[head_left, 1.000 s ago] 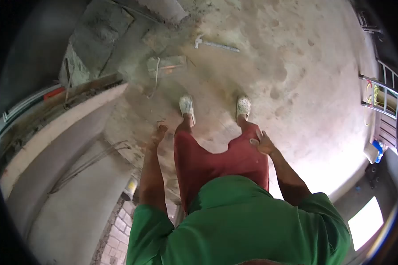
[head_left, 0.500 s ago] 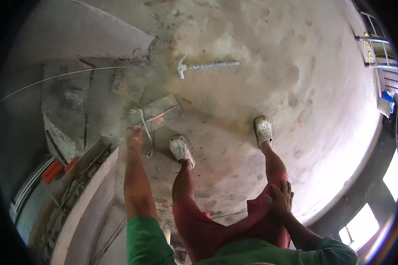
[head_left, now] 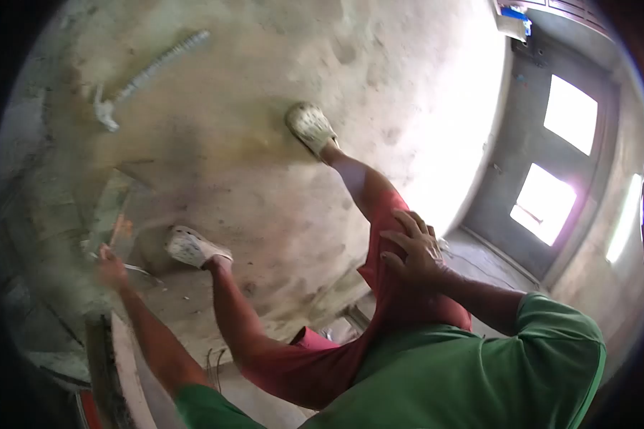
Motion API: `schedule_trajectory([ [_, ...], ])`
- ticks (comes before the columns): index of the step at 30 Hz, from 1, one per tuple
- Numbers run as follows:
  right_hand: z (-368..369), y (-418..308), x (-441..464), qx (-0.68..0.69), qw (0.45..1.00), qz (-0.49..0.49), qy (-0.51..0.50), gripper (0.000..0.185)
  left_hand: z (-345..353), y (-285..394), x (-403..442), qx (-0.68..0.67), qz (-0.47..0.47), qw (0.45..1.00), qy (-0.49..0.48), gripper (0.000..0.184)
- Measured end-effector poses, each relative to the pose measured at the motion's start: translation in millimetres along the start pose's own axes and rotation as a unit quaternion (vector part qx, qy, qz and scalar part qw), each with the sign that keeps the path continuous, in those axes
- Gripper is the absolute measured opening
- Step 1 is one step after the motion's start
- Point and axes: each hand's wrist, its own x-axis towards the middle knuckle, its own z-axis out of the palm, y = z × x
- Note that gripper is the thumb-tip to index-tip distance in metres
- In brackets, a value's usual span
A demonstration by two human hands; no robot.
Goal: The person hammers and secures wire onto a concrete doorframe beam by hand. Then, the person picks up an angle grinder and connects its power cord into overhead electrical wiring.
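Note:
My left hand (head_left: 110, 270) is at the near end of a flat grey board (head_left: 111, 204) with an orange patch, low over the floor. Its fingers are blurred, and a pale cord (head_left: 139, 269) shows beside them. On the red shorts (head_left: 386, 286) at my thigh rests my right hand (head_left: 413, 250), fingers spread, with nothing in it. A whitish, dust-covered hammer (head_left: 150, 71) lies on the floor beyond the board.
My feet, in pale clogs (head_left: 311, 129), stand apart on the dusty concrete floor (head_left: 250, 79). A low wall edge (head_left: 125, 372) rises near my left forearm. Bright window openings (head_left: 571, 114) are at the right.
The view has turned and come lower. My left hand has reached down to the board's end. My right hand has stayed on my thigh, its fingers now spread.

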Motion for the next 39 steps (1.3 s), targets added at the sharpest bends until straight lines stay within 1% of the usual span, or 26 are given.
schedule_trajectory([
  [2, 4, 9, 2, 0.000, 1.000, -0.013, 0.010, 0.043, -38, 16, -43, -0.011, 0.062, 0.990, 0.127, 0.057],
  [3, 2, 15, 1, 0.005, 1.000, -0.021, 0.018, 0.043, -60, 27, -59, -0.095, -0.022, 0.989, 0.107, 0.055],
  [5, -11, 22, -6, 0.025, 0.999, -0.023, 0.021, 0.046, -126, 70, -101, -0.090, 0.020, 0.986, 0.137, 0.041],
  [6, -18, 23, -10, 0.041, 0.999, -0.020, 0.018, 0.048, -165, 99, -118, -0.031, 0.178, 0.954, 0.238, 0.033],
  [7, -23, 28, -14, 0.038, 0.999, -0.012, 0.015, 0.049, -205, 129, -136, 0.056, 0.310, 0.881, 0.352, 0.027],
  [8, -26, 26, -16, 0.036, 0.999, -0.009, 0.016, 0.050, -212, 131, -160, 0.150, 0.225, 0.919, 0.287, 0.039],
  [10, -53, 24, -23, 0.056, 0.998, -0.008, 0.008, 0.063, -223, 171, -163, 0.020, 0.250, 0.891, 0.379, 0.028],
  [11, -58, 30, -24, 0.087, 0.994, -0.027, 0.052, 0.065, -287, 246, -192, -0.088, -0.018, 0.989, 0.121, 0.029],
  [13, -57, 50, -24, 0.125, 0.984, -0.071, 0.105, 0.068, -325, 307, -220, -0.207, 0.080, 0.961, 0.166, 0.045],
  [15, -82, 70, -9, 0.126, 0.951, -0.218, 0.180, 0.072, -374, 381, -250, -0.472, -0.005, 0.879, 0.065, 0.039],
  [16, -114, 67, -11, 0.162, 0.937, -0.287, 0.119, 0.068, -401, 411, -264, -0.471, -0.003, 0.878, 0.089, 0.039],
  [17, -136, 67, -5, 0.162, 0.932, -0.302, 0.122, 0.068, -423, 444, -276, -0.545, -0.044, 0.837, 0.028, 0.038],
  [18, -155, 72, -1, 0.190, 0.903, -0.383, 0.031, 0.062, -441, 474, -291, -0.615, -0.086, 0.783, -0.040, 0.036],
  [20, -201, 91, -10, 0.206, 0.863, -0.457, -0.057, 0.057, -461, 522, -309, -0.650, -0.089, 0.753, -0.046, 0.038],
  [22, -257, 106, -23, 0.359, 0.834, -0.241, -0.343, 0.037, -471, 562, -310, -0.685, -0.079, 0.722, -0.056, 0.041],
  [24, -305, 129, -43, 0.370, 0.844, -0.241, -0.304, 0.032, -465, 585, -308, -0.752, -0.049, 0.642, -0.144, 0.050],
  [25, -329, 139, -56, 0.381, 0.849, -0.241, -0.275, 0.028, -478, 606, -317, -0.759, -0.054, 0.636, -0.129, 0.050],
  [27, -360, 149, -68, 0.406, 0.850, -0.236, -0.240, 0.023, -519, 646, -325, -0.699, -0.028, 0.682, -0.216, 0.054],
  [28, -362, 157, -59, 0.476, 0.826, -0.224, -0.201, 0.021, -526, 654, -325, -0.708, -0.033, 0.676, -0.202, 0.054],
  [30, -368, 170, -27, 0.542, 0.808, -0.199, -0.118, 0.017, -525, 658, -320, -0.510, 0.067, 0.830, -0.214, 0.055],
  [31, -373, 178, -8, 0.524, 0.817, -0.203, -0.127, 0.017, -510, 650, -310, -0.525, 0.056, 0.824, -0.205, 0.055],
  [33, -392, 199, 22, 0.401, 0.908, -0.119, 0.011, 0.017, -461, 619, -277, -0.296, 0.204, 0.913, -0.190, 0.065],
  [35, -410, 227, 36, 0.326, 0.941, -0.078, 0.053, 0.015, -418, 584, -254, -0.237, 0.187, 0.932, -0.203, 0.066],
  [36, -384, 293, 94, 0.004, 0.967, -0.241, 0.079, 0.016, -400, 566, -239, -0.155, 0.183, 0.945, -0.220, 0.068],
  [37, -360, 354, 147, -0.292, 0.857, -0.370, 0.207, 0.017, -371, 537, -228, -0.257, 0.140, 0.936, -0.196, 0.065],
  [39, -397, 376, 115, -0.436, 0.871, -0.224, -0.038, 0.020, -335, 495, -237, -0.370, 0.092, 0.907, -0.179, 0.063],
])
